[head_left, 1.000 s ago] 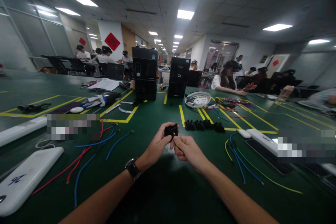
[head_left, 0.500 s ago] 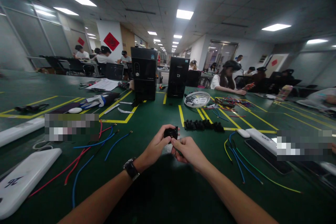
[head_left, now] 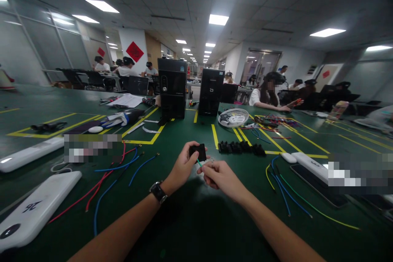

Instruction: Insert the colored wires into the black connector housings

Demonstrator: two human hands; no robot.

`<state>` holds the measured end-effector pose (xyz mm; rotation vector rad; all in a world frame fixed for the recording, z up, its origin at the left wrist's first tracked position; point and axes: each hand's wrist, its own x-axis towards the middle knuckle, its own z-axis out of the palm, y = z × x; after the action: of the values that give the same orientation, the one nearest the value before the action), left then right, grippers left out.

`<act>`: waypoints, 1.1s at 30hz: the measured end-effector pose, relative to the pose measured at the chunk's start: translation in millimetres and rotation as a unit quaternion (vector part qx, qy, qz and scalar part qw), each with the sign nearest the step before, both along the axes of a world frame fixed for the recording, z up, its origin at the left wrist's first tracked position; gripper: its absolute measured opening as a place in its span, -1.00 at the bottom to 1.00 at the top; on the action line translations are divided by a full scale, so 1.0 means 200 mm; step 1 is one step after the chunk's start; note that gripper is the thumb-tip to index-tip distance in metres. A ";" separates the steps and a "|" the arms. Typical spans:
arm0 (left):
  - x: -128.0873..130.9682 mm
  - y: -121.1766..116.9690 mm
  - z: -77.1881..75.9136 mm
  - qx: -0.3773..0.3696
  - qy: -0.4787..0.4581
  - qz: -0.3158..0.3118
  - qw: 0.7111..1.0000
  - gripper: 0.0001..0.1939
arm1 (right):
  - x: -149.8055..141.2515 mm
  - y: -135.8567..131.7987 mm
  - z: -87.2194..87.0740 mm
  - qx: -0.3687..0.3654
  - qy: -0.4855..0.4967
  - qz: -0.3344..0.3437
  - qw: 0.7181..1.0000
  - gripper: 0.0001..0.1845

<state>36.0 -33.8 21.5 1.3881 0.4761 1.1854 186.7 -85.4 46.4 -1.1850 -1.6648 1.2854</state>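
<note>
My left hand [head_left: 185,161], with a black watch [head_left: 158,192] on its wrist, grips a small black boxy part [head_left: 197,152] between thumb and fingers. Just right of it and slightly lower, my right hand [head_left: 217,175] is closed in a pinch on a thin green wire-like piece [head_left: 199,163]. The green piece slants up to the near side of the black part. Whether its tip goes into the part or only touches it, I cannot tell. A row of similar black parts [head_left: 241,147] lies on the green table [head_left: 184,233] beyond my right hand.
Red and blue wires [head_left: 102,184] lie at left, near white power-bank-like cases [head_left: 46,202]. Blue, green and yellow wires [head_left: 285,188] lie at right. Two black computer towers [head_left: 172,90] and a white basket [head_left: 233,117] stand farther back. A person [head_left: 270,94] sits across the table.
The black part has turned in my left hand, showing a flatter face. My right hand has drawn slightly away, exposing the green piece. The whole view has shifted a little.
</note>
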 end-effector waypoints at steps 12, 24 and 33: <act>-0.02 -0.02 0.03 0.110 0.086 0.087 0.986 -0.80 | -0.01 -0.04 0.00 0.078 -0.055 0.004 0.995 -0.66; -0.05 -0.02 0.04 0.175 0.129 0.110 0.970 -0.82 | -0.01 -0.07 0.03 0.141 -0.108 -0.008 0.984 -0.64; -0.03 -0.04 0.06 0.123 0.109 0.125 0.978 -0.68 | -0.03 -0.06 0.00 0.127 -0.106 0.003 0.986 -0.62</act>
<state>30.1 -41.7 32.8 1.7212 0.6933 1.3338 180.1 -97.2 46.4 -1.1910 -1.9218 0.9406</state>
